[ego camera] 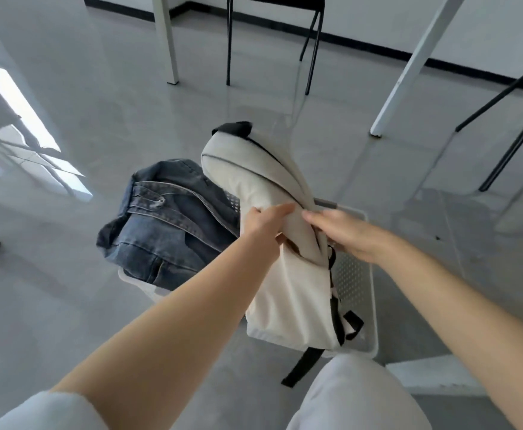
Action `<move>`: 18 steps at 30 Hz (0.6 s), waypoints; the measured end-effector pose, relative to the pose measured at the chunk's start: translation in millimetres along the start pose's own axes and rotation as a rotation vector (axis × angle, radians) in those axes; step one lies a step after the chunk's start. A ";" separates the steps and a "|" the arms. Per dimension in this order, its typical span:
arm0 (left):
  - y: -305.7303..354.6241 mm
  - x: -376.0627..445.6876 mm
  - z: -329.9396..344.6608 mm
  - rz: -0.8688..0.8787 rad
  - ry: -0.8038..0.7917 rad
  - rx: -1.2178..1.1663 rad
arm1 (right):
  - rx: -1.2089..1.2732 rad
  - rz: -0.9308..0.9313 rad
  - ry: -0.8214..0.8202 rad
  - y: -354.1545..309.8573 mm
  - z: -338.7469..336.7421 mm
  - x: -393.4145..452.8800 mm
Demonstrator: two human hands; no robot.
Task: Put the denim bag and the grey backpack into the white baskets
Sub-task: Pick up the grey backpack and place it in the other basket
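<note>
- The grey backpack (285,274) stands upright and folded over in the right-hand white basket (358,280), its lower end down inside and its top bent forward above the basket's far rim.
- The left hand (264,223) has its grip pinching a fold of the backpack's pale fabric at mid-height, thumb on top and fingers tucked under the cloth.
- The right hand (347,232) lies against the backpack's right side at the same height, fingers stretched along the fabric; whether its grip is pinched on the cloth cannot be told, as the palm side is hidden.
- A black strap (303,366) hangs from the backpack's bottom over the basket's near rim onto the floor (129,119).
- The denim bag (167,221) sits slumped in the left-hand basket (136,282), touching the backpack's left side; only a sliver of that basket's near rim shows below it.
- Both baskets stand side by side on the grey floor.
- White table legs (415,66) and a black chair (269,41) stand well apart, beyond the baskets.
- A knee in light trousers (356,398) shows just beside the near rim of the right-hand basket.
</note>
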State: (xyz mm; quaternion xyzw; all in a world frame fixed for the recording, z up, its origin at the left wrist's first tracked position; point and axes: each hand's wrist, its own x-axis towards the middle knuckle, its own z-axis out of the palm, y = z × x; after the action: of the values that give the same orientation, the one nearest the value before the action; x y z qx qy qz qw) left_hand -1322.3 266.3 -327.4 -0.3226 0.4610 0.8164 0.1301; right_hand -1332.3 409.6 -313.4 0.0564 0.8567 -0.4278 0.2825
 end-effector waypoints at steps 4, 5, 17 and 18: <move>-6.3 -0.1 9.1 -0.018 -0.150 -0.119 | -0.164 -0.169 0.123 -7.6 14.7 -19.5; -6.2 -0.1 9.2 -0.007 -0.164 -0.136 | -0.247 -0.128 0.108 -1.5 21.8 -20.2; -14.0 -25.5 32.1 0.157 -0.603 0.092 | -0.395 -0.140 0.811 80.4 31.0 -49.6; -19.6 -24.2 30.7 0.161 -0.602 0.159 | -0.388 -0.114 0.821 90.7 35.0 -46.4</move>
State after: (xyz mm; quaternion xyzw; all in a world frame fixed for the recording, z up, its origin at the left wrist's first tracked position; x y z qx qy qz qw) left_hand -1306.4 304.6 -313.6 -0.0177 0.4880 0.8444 0.2203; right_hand -1247.6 446.4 -368.9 0.1202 0.9638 -0.2164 -0.0988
